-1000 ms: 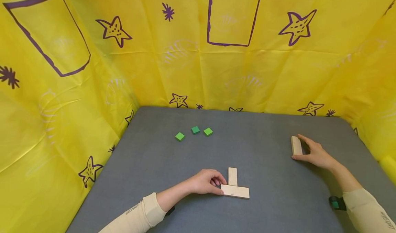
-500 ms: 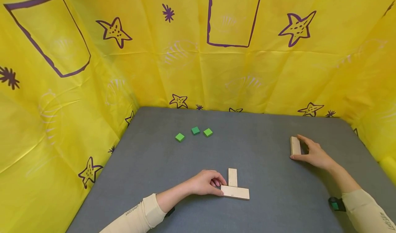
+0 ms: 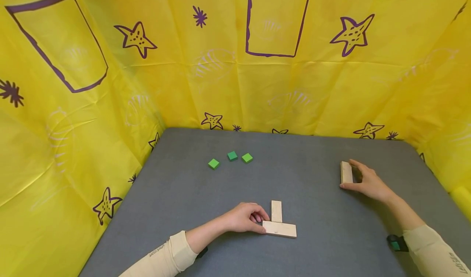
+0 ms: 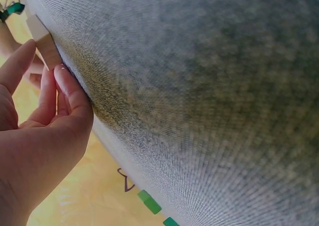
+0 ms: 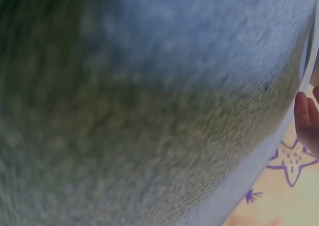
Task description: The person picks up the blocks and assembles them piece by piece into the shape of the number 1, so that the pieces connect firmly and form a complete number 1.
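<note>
Grey worktop (image 3: 191, 183) carries, lower centre of frame, a crosswise block (image 3: 280, 229), its left end pinched by left grip (image 3: 244, 217), and, centre right, a lengthwise block (image 3: 346, 173) pinched endwise by right grip (image 3: 369, 184).

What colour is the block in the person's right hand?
Pale wood; the block in the right hand shows best in the head view.

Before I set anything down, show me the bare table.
Free: grey table between the green blocks and the wooden block in the right hand, and between those green blocks and the left hand. Crowded: beside that hand, around two close-set pale blocks.
</note>
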A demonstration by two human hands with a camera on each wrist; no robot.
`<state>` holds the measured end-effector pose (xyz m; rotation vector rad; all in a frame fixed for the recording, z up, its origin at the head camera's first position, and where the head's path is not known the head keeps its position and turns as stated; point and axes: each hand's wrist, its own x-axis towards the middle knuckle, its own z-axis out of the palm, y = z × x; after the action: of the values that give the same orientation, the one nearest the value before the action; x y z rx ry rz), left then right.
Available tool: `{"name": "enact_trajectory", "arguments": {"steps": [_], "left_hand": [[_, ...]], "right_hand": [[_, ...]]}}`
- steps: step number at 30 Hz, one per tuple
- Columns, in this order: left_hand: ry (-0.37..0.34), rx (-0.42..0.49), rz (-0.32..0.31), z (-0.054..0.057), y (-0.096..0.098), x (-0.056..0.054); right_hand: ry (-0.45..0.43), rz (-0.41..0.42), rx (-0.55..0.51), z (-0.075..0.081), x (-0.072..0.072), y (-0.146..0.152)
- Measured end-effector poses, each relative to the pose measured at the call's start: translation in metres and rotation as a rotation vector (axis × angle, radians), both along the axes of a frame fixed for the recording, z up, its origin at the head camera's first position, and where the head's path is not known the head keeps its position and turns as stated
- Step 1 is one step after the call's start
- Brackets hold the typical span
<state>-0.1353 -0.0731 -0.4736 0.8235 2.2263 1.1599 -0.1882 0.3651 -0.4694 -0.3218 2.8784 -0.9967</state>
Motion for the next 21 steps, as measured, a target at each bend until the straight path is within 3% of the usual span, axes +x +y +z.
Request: {"name": "enact_trajectory", "arguments": {"steps": [21], "left_hand": [[0.017,-0.002,-0.011,-0.001,0.000,0.000]], "right_hand": [[-0.002,-0.008,-0.106,0.009,0.000,-0.038]]}}
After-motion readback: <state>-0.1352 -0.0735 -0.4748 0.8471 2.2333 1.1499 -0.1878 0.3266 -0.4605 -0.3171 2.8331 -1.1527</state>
